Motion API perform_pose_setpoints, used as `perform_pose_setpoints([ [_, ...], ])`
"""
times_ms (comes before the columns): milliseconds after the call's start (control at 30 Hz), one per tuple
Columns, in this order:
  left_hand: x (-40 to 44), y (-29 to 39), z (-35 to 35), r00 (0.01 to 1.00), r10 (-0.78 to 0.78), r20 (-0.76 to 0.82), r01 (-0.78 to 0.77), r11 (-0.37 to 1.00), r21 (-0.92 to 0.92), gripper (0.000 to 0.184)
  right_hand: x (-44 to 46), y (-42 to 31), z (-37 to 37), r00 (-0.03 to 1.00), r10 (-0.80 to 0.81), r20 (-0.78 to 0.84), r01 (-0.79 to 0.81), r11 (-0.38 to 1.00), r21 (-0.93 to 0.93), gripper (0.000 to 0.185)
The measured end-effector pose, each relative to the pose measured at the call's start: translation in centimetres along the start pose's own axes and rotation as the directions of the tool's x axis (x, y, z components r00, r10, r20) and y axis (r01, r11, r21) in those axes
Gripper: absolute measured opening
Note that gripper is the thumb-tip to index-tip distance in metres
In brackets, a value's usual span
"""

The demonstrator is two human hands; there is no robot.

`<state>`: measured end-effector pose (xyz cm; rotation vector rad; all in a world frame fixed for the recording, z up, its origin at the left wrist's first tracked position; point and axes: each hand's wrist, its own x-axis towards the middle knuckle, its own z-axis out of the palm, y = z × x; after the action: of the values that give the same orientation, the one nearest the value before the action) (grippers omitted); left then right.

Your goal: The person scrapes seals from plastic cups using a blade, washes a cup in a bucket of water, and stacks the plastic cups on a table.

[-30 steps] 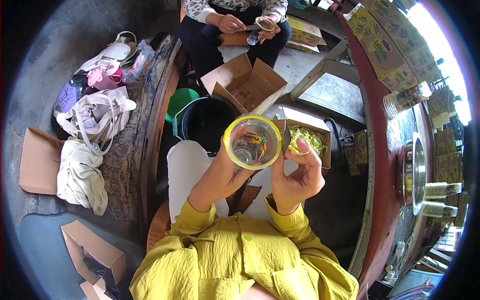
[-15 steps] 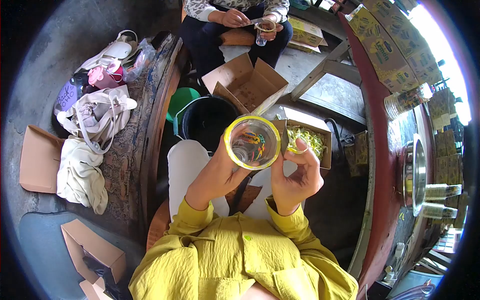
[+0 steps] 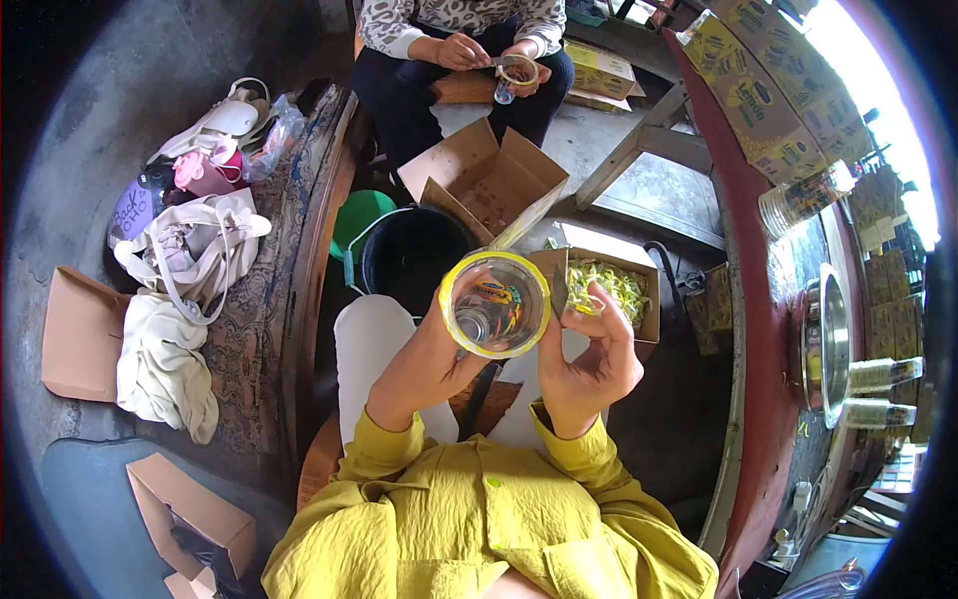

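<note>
My left hand (image 3: 424,364) is closed around a clear plastic cup (image 3: 495,304) with a yellow rim and a colourful print. The cup's mouth faces up toward me. At its right side, my right hand (image 3: 589,364) is closed in a pinch on what looks like a knife, its thin grey blade (image 3: 560,288) close to the rim. The handle is hidden by the fingers, and I cannot tell whether the blade touches the cup. A pale yellow curl (image 3: 587,307) shows at the right fingers. Beyond them stands a carton of yellow-green strips (image 3: 624,285).
A black bucket (image 3: 414,250) and an open carton (image 3: 489,175) stand ahead. Across from me, a person's hands (image 3: 464,52) hold another cup and blade. Bags (image 3: 195,240) lie on the left bench. Stacked cups (image 3: 803,200) and a metal basin (image 3: 826,344) are at right.
The whole view has shifted slightly. The cup is tilted a little differently, and both hands keep their hold beside each other.
</note>
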<state>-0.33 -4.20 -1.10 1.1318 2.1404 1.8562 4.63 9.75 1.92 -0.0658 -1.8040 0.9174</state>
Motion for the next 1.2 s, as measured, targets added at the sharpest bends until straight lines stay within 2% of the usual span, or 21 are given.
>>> perform_pose_setpoints([
  [200, -0.1, -0.1, 0.7, 0.992, -0.037, -0.117, 0.019, 0.988, -0.152, 0.063, -0.3, 0.2, 0.1, 1.0, -0.031, 0.002, 0.03, 0.999, 0.015, 0.042],
  [300, 0.0, -0.4, 0.5, 0.997, 0.009, -0.075, -0.013, 0.998, -0.054, 0.063, -0.3, 0.3, -0.1, 1.0, -0.01, 0.023, 0.01, 1.0, 0.0, 0.042],
  [600, 0.3, 0.5, 0.1, 0.999, -0.003, -0.048, 0.002, 1.0, -0.009, 0.062, -0.2, 0.3, 0.1, 0.999, 0.032, 0.022, -0.033, 0.999, 0.011, 0.043],
  [700, 0.2, 0.6, 0.1, 1.0, 0.009, -0.016, -0.009, 1.0, 0.014, 0.063, 0.3, -0.2, -0.2, 0.998, 0.026, 0.058, -0.022, 0.998, -0.062, 0.044],
  [800, -0.3, 0.1, -0.1, 0.999, -0.025, 0.035, 0.026, 0.999, -0.046, 0.064, 0.4, -0.1, -0.2, 0.996, 0.042, 0.074, -0.039, 0.999, -0.037, 0.045],
  [900, -0.7, -0.1, 0.3, 0.999, -0.021, 0.032, 0.025, 0.993, -0.113, 0.067, 0.1, 0.6, -0.1, 0.997, 0.037, 0.07, -0.042, 0.996, 0.078, 0.046],
  [1000, -0.6, -0.3, 0.7, 1.0, -0.021, 0.019, 0.025, 0.96, -0.278, 0.07, 0.1, 0.5, -0.2, 0.987, 0.138, 0.078, -0.146, 0.982, 0.119, 0.048],
  [1100, -0.2, 0.0, 0.7, 1.0, -0.011, -0.007, 0.007, 0.891, -0.455, 0.075, 0.0, 0.0, -0.2, 0.989, 0.144, 0.04, -0.149, 0.976, 0.162, 0.049],
  [1200, -0.1, -0.3, 0.9, 0.999, 0.009, -0.034, -0.024, 0.883, -0.469, 0.077, -0.2, 0.0, -0.3, 0.991, 0.129, 0.043, -0.134, 0.977, 0.164, 0.05],
])
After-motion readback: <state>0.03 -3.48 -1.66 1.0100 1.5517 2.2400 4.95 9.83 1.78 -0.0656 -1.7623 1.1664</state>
